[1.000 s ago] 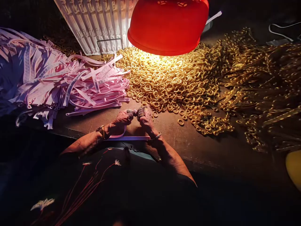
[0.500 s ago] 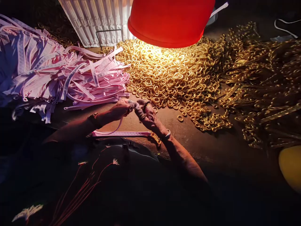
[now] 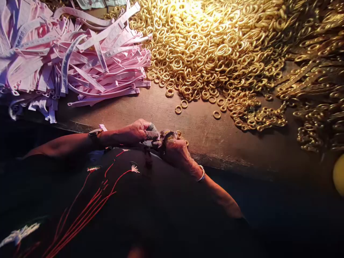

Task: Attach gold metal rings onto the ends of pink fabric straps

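Observation:
At the table's near edge my two hands meet, both closed, with grey wrapping round several fingers. My left hand (image 3: 138, 130) pinches what looks like a pink strap (image 3: 102, 127); one pink end shows behind the wrist, and most of it is hidden by the arm and fingers. My right hand (image 3: 177, 152) is closed with its fingertips against those of the left. Gold rings (image 3: 178, 134) stick out past its knuckles, apparently joined to the strap. What lies between the fingertips is dark and hard to make out.
A heap of pink straps (image 3: 107, 68) lies at the left. Loose gold rings (image 3: 204, 50) form a large pile beyond my hands, with a few strays (image 3: 216, 114) nearer. Gold ring chains (image 3: 317, 79) lie at the right. A yellow object (image 3: 339, 175) shows at the right edge.
The view has tipped downward, so the red lampshade has left it. Both hands have come back toward the near edge. The strap with gold links no longer lies below them.

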Motion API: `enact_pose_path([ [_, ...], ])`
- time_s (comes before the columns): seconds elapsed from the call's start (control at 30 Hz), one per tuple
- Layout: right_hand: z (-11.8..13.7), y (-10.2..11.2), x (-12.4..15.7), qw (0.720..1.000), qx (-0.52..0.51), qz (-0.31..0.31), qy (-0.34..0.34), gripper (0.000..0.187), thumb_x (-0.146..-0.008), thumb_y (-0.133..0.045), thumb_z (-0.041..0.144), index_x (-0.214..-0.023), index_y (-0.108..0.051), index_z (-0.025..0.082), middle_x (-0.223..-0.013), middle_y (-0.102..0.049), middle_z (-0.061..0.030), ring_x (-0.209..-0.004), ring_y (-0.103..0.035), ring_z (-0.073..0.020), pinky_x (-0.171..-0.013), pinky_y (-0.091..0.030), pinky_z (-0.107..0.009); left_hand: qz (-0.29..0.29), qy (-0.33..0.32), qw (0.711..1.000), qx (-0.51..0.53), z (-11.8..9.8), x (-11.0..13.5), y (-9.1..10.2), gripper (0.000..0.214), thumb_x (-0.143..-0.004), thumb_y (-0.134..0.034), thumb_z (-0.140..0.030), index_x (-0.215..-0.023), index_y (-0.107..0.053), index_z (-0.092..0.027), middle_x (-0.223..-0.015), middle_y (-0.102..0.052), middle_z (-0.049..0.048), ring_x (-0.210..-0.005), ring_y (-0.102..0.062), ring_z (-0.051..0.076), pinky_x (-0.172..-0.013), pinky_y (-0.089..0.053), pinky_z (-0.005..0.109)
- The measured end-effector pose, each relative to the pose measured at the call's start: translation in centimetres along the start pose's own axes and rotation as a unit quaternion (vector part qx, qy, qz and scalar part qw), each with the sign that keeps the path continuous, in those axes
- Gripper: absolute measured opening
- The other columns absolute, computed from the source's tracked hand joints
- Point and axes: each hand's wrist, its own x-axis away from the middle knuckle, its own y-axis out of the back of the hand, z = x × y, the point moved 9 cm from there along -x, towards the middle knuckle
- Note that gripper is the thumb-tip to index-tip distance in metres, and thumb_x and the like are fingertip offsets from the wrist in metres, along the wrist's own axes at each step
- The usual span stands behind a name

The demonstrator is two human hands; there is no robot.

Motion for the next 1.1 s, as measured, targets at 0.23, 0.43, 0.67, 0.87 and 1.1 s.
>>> enact_pose_path([
  [0.23,-1.0,-0.4,-0.1,0.966,-0.247,-0.037,-0.064,0.044,-0.097,-0.05,0.058,-0.117,-0.053,0.019,-0.095,-0.071,-0.0094,-0.083,-0.069,-0.0205,-0.072,-0.053,-0.03,-0.007,-0.067,0.998,-0.004,-0.6,0.6,0.0,0.037,-0.073,-0.082,-0.043,-0.074,-0.067,-0.009,-0.066,-0.068,0.0047,-0.056,-0.058,0.011,-0.051,-0.045,0.02],
  [0.43,-0.2,-1.6,-1.0,0.95,-0.302,0.066,-0.052,0.041,-0.089,-0.056,0.062,-0.095,-0.048,0.022,-0.078,-0.063,-0.0027,-0.066,-0.057,-0.0153,-0.061,-0.045,-0.026,-0.004,-0.056,0.998,0.007,0.3,0.3,-0.1,0.036,-0.068,-0.083,-0.04,-0.068,-0.064,-0.01,-0.06,-0.063,0.0022,-0.054,-0.055,0.01,-0.051,-0.046,0.02],
  [0.67,1.0,-1.4,-1.6,0.969,-0.211,0.129,-0.014,0.034,-0.092,-0.057,0.051,-0.084,-0.042,0.021,-0.07,-0.054,0.0009,-0.059,-0.044,-0.0105,-0.056,-0.031,-0.023,-0.031,-0.041,0.999,0.016,1.1,0.4,0.0,0.037,-0.063,-0.086,-0.037,-0.063,-0.058,-0.012,-0.057,-0.061,0.0013,-0.05,-0.052,0.009,-0.047,-0.042,0.019],
  [0.87,0.2,-1.6,-2.1,0.99,-0.059,0.125,-0.02,0.027,-0.099,-0.056,0.041,-0.087,-0.052,0.017,-0.07,-0.057,-0.0021,-0.059,-0.048,-0.0122,-0.059,-0.028,-0.025,-0.055,-0.022,0.998,0.027,1.7,0.0,0.4,0.041,-0.063,-0.086,-0.044,-0.067,-0.06,-0.013,-0.058,-0.063,0.0019,-0.049,-0.053,0.011,-0.046,-0.042,0.021],
  [1.1,-1.5,-0.6,-3.3,0.998,0.041,0.039,-0.002,0.029,-0.105,-0.045,0.035,-0.107,-0.061,0.012,-0.096,-0.068,-0.0129,-0.085,-0.061,-0.02,-0.072,-0.042,-0.028,-0.088,-0.144,0.982,-0.09,-1.0,-3.4,2.1,0.037,-0.073,-0.079,-0.049,-0.078,-0.072,-0.013,-0.075,-0.072,0.0051,-0.069,-0.063,0.015,-0.067,-0.052,0.024],
])
